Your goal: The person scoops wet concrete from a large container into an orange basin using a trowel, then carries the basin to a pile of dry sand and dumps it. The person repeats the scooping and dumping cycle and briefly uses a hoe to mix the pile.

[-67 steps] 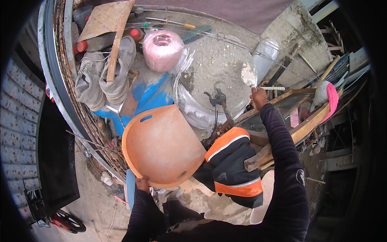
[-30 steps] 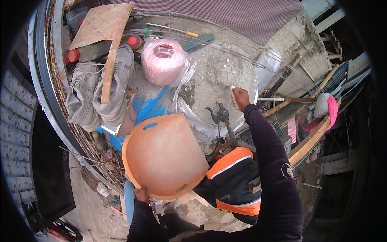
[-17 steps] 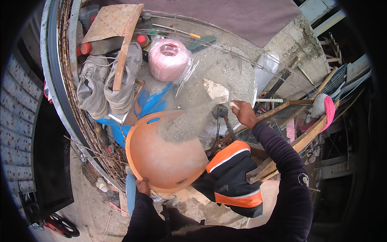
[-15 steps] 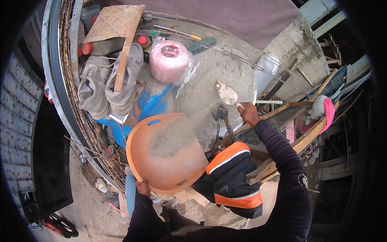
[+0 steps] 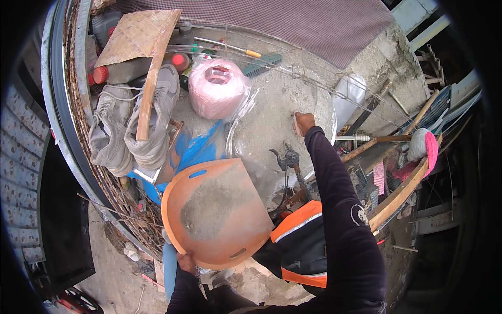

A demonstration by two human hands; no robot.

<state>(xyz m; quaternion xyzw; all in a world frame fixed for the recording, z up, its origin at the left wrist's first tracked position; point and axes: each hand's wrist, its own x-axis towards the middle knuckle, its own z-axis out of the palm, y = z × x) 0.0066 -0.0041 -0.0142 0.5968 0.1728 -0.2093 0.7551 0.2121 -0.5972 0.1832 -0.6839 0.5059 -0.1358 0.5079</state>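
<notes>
My left hand (image 5: 186, 263) is closed on the raised rim of an orange plastic pan (image 5: 251, 209), rounded at the left with a straight edge at the right and slots in it. Grey grit (image 5: 209, 206) lies spread over its inside. Farther right, my right hand (image 5: 304, 123) is closed around the pale handle of a small flat-bladed trowel (image 5: 296, 127), over a dusty grey surface (image 5: 266, 123). Its blade hardly shows now. Between the hands stands a bicycle handlebar grip with a lever (image 5: 287, 157).
A pink roll of plastic twine (image 5: 217, 94), grey sneakers (image 5: 151, 118) and bottles (image 5: 125, 72) sit at the far left. An orange-and-black bag (image 5: 300, 246) is close by my right arm. Wire mesh (image 5: 314, 73) and a wooden beam (image 5: 402, 193) stand around the surface.
My right hand has moved up and left with the trowel, and its blade has turned from view. The orange pan, still in my left hand, sits slightly lower in view.
</notes>
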